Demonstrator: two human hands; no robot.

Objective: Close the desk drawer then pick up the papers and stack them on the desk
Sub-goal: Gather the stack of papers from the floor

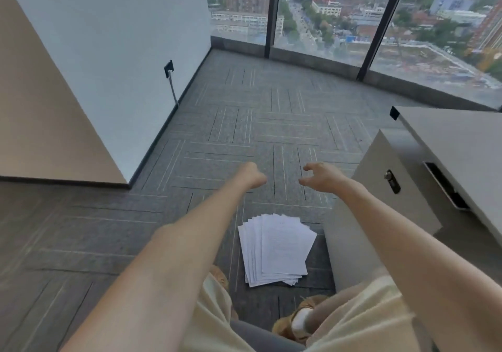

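Observation:
A fanned pile of white printed papers (277,250) lies on the grey carpet just in front of my feet. To its right stands a grey drawer unit (380,202) with a round lock (389,175); it juts out from under the grey desk (456,137) at the right edge. Both my arms stretch forward above the floor. My left hand (252,175) is curled with the fingers folded in and holds nothing. My right hand (320,175) is empty with its fingers spread and bent. Both hands hover beyond the papers, not touching them or the drawer.
A white wall (108,53) with a black socket and cable (169,72) runs along the left, beside a beige panel (40,107). Floor-to-ceiling windows (326,12) close off the far side. A dark slot (445,186) shows on the desk front. My slippered feet (298,321) stand at the bottom.

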